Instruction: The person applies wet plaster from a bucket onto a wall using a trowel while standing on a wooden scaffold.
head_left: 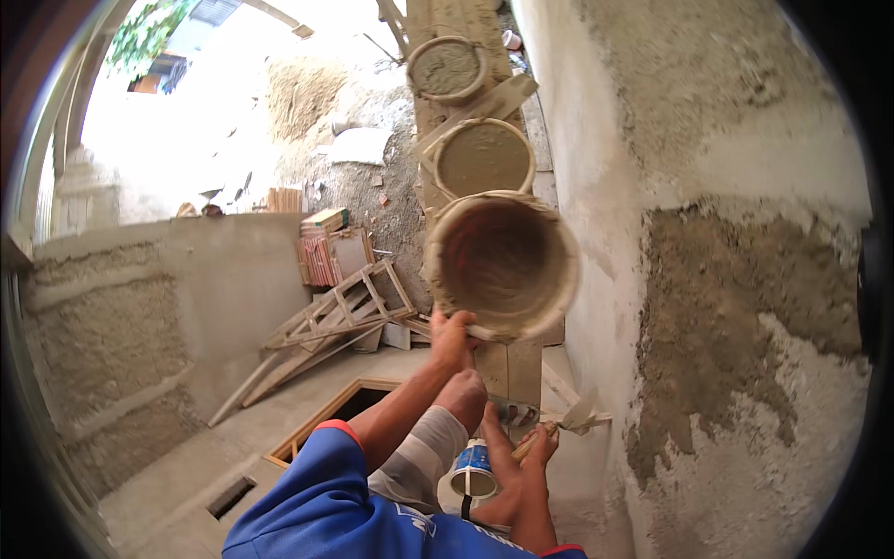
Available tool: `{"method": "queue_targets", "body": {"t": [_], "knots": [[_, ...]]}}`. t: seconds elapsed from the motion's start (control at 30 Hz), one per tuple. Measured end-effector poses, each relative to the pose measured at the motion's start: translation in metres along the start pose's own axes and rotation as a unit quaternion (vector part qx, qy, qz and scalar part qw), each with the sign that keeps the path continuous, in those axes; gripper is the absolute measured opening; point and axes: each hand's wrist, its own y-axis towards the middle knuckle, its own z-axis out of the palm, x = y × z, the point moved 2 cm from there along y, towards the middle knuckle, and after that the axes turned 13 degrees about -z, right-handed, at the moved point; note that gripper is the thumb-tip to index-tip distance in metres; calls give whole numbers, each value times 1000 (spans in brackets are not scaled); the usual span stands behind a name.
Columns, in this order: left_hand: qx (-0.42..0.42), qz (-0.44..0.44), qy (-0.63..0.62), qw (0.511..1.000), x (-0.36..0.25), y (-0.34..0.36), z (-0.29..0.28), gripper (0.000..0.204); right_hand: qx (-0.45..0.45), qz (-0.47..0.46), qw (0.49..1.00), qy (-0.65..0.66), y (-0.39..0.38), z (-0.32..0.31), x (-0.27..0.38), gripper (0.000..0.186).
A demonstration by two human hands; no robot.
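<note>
My left hand (451,337) grips the near-left rim of a mortar-crusted bucket (568,279). The bucket's mouth faces me, showing wet grey residue on its dark inner walls. In my right hand (538,447) is the handle of a trowel (579,415), its mortar-smeared blade pointing toward the right wall. Just beyond the held bucket, a second bucket (484,158) full of grey mortar stands on the plank (521,373). Farther along is a third mortar-filled bucket (447,69), with a flat wooden board (503,101) lying between these two.
At right, the wall (726,326) carries a patch of fresh wet mortar. A blue-and-white pail (474,466) is by my legs. On the left are a framed floor opening (349,410), a wooden ladder-like frame (349,303) and stacked bricks (321,256). A low wall (223,270) stands behind.
</note>
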Motion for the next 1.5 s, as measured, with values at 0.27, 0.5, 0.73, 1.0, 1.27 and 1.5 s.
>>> {"method": "queue_targets", "body": {"t": [0.27,0.5,0.73,1.0,1.27,1.5], "knots": [[-266,-85,-214,936,18,42,-181,55,109,38,985,-131,-20,18,31,31],[-346,-121,-359,858,28,106,-278,61,148,31,962,-226,-8,10,53,28],[-356,-39,-412,838,-122,145,-330,49,175,10,948,-265,0,25,74,27],[-369,90,-217,899,-247,92,-327,102,212,2,949,-232,-12,57,83,34],[-206,5,69,976,-157,139,-207,81,177,46,958,-221,-46,40,82,40],[-150,37,304,940,-143,259,-101,80,82,59,979,-180,-67,-10,87,29]]}}
